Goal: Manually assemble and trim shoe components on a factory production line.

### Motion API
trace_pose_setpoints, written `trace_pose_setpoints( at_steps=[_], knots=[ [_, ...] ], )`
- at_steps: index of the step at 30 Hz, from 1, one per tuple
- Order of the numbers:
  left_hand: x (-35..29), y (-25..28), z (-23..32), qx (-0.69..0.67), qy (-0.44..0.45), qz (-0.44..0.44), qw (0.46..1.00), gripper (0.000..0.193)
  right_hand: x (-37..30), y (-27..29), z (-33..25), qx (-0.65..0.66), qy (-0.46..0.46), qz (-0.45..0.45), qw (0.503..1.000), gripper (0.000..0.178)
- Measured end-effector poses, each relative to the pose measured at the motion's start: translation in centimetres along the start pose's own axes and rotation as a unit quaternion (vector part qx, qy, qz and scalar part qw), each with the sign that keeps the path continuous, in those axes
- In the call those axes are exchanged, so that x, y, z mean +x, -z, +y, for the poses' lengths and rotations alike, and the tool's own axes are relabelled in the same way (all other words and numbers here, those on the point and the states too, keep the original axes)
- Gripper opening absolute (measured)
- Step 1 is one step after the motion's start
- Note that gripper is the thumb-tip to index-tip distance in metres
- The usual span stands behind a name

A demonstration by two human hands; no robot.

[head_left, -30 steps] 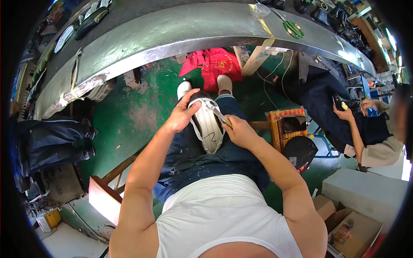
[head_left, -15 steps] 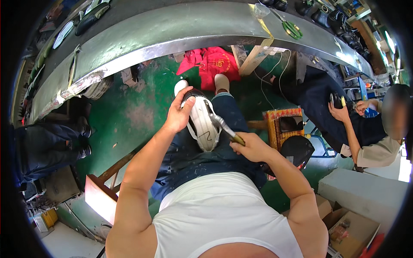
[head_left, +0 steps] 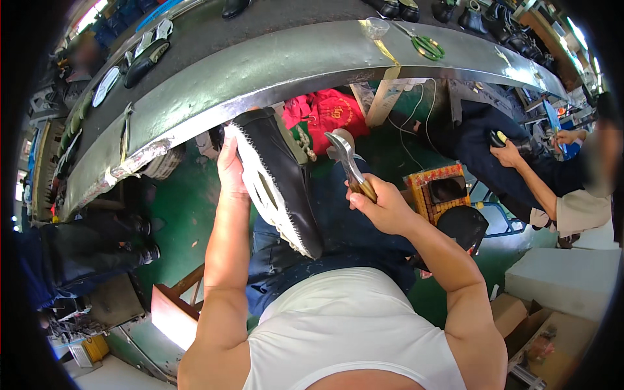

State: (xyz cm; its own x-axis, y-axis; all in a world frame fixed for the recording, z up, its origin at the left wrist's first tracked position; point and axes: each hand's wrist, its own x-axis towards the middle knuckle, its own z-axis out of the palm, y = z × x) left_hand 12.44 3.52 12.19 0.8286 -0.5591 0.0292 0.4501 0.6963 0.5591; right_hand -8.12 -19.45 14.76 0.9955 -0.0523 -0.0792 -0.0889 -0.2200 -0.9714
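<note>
A black leather shoe upper (head_left: 281, 172), stretched over a form with a ragged white pleated edge around its underside, is tilted on its side above my lap. My left hand (head_left: 233, 166) is closed around its far end, thumb along the white underside; the other fingers are hidden behind it. My right hand (head_left: 378, 203) is wrapped around the brownish handles of metal pincers (head_left: 348, 156). Their curved head points up and away, to the right of the shoe and apart from it.
A metal-edged workbench (head_left: 260, 62) curves across the front, bearing green-handled scissors (head_left: 427, 47) and several shoes. Under it lies a red cloth (head_left: 328, 117). A co-worker (head_left: 565, 201) sits at right near a beaded seat (head_left: 432, 195). Another person's legs (head_left: 97, 250) stand at left.
My left hand has raised the shoe and turned it from underside up to on its side, black leather showing. The pincers have moved up and away from its underside.
</note>
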Motion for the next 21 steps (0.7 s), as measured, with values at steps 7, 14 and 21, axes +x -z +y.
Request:
trace_pose_setpoints(
  at_steps=[7, 14, 21],
  knots=[
    [1.9, 0.2, -5.5, 0.305, 0.135, 0.009, 0.943, 0.053, 2.8, -2.4, 6.3, 0.089, -0.107, 0.059, 0.988, 0.052],
    [-3.8, 4.2, -12.4, 0.514, 0.229, -0.002, 0.827, 0.046, 1.0, -3.8, 12.1, 0.126, -0.232, 0.092, 0.960, 0.031],
    [-6.8, 4.4, -13.1, 0.513, 0.236, 0.073, 0.822, 0.034, 0.6, -1.1, 10.3, 0.005, -0.243, 0.040, 0.969, 0.028]
  ],
)
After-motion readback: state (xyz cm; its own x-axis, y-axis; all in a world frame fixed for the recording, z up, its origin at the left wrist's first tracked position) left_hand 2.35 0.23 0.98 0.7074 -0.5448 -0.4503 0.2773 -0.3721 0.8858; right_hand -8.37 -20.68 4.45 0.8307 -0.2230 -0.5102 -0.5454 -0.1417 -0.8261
